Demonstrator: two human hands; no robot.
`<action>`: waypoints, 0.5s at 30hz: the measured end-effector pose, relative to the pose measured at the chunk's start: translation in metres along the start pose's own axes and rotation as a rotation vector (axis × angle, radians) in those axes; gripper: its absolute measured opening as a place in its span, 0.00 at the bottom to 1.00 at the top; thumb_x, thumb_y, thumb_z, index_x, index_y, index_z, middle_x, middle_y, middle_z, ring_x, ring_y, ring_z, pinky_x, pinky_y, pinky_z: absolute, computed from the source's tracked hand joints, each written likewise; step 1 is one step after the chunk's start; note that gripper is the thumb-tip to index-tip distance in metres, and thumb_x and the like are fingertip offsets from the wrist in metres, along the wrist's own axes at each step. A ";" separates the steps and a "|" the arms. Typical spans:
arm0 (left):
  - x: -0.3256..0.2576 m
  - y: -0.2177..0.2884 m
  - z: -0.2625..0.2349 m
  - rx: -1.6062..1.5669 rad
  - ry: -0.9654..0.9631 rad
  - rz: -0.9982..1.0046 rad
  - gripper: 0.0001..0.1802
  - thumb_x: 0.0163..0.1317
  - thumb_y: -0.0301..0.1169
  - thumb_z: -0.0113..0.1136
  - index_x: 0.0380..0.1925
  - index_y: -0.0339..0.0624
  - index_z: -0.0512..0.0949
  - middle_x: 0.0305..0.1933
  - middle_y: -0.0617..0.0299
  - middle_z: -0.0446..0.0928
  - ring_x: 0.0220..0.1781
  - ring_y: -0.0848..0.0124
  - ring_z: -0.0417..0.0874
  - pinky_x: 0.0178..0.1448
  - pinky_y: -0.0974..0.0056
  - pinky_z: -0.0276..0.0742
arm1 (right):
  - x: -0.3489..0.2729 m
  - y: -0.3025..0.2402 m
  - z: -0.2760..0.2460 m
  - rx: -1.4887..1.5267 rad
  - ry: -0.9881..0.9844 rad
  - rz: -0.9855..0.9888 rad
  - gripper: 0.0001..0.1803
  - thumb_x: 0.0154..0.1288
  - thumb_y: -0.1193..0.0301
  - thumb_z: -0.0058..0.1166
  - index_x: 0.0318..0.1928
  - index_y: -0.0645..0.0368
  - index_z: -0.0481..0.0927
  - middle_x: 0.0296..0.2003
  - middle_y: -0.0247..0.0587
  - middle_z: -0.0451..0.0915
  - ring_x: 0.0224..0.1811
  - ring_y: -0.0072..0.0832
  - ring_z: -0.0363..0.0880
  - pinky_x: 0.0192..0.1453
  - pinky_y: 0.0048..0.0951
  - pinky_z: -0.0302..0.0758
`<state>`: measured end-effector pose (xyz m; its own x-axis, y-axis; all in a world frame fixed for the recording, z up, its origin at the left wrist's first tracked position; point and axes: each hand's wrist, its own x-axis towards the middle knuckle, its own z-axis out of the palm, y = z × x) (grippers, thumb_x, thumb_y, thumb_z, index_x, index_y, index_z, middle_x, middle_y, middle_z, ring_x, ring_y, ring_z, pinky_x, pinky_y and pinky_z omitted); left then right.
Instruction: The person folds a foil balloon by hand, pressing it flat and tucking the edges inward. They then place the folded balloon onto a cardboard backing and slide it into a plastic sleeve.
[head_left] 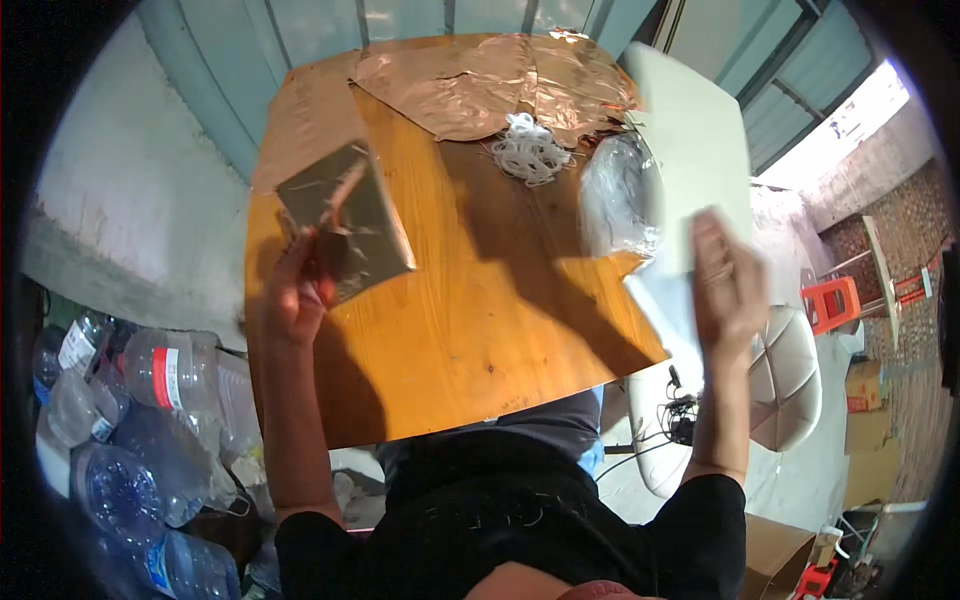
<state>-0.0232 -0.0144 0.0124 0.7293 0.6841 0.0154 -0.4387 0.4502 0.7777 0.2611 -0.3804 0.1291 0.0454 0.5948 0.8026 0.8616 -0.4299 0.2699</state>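
Observation:
My left hand [300, 285] grips the lower left edge of a flat rectangular panel [365, 225] with a shiny, mirror-like foil face. The panel is tilted above the left side of the wooden table [450, 340]. Beyond the table's right edge, my right hand [728, 285] is raised and blurred. Its fingers look stretched out, and no object shows in them. Nearest to it on the table is a clear plastic bundle [618, 195]. A tangle of white bands or cords [530, 150] lies farther back, by crinkled copper-coloured foil sheets [450, 85].
A pale board [695, 140] stands along the table's right side. A cushioned white seat [785, 380] and black cables [680, 415] are at the right. Large plastic bottles [170, 375] are piled at the lower left. A red stool [832, 303] stands farther right.

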 end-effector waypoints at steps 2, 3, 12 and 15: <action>-0.002 0.016 -0.005 -0.190 -0.104 -0.067 0.17 0.76 0.35 0.51 0.54 0.32 0.76 0.48 0.59 0.80 0.45 0.71 0.80 0.45 0.64 0.73 | -0.006 -0.065 -0.006 0.497 -0.519 -0.049 0.23 0.64 0.72 0.50 0.59 0.65 0.78 0.50 0.48 0.83 0.36 0.36 0.80 0.35 0.35 0.77; 0.002 0.019 -0.002 -0.191 -0.117 -0.075 0.17 0.76 0.35 0.51 0.54 0.32 0.76 0.48 0.59 0.80 0.45 0.71 0.80 0.45 0.64 0.73 | -0.023 -0.093 0.005 0.475 -0.374 -0.330 0.27 0.61 0.71 0.51 0.61 0.69 0.74 0.54 0.52 0.79 0.43 0.36 0.78 0.36 0.35 0.76; -0.014 0.005 0.014 -0.243 -0.238 0.040 0.20 0.78 0.33 0.44 0.63 0.36 0.71 0.62 0.57 0.76 0.62 0.71 0.75 0.68 0.68 0.70 | 0.025 -0.093 0.106 0.566 -0.546 -0.041 0.13 0.64 0.65 0.57 0.46 0.57 0.82 0.39 0.50 0.81 0.40 0.47 0.80 0.48 0.43 0.78; -0.008 0.004 0.026 -0.178 -0.143 0.010 0.18 0.75 0.32 0.51 0.59 0.37 0.74 0.60 0.60 0.78 0.61 0.70 0.78 0.66 0.63 0.71 | 0.031 -0.028 0.205 0.185 -0.475 0.195 0.17 0.59 0.72 0.56 0.51 0.54 0.83 0.44 0.43 0.79 0.55 0.44 0.73 0.56 0.41 0.76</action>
<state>-0.0174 -0.0327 0.0315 0.7859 0.6063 0.1214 -0.5228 0.5467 0.6541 0.3418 -0.2105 0.0372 0.3998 0.7759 0.4879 0.8870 -0.4618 0.0076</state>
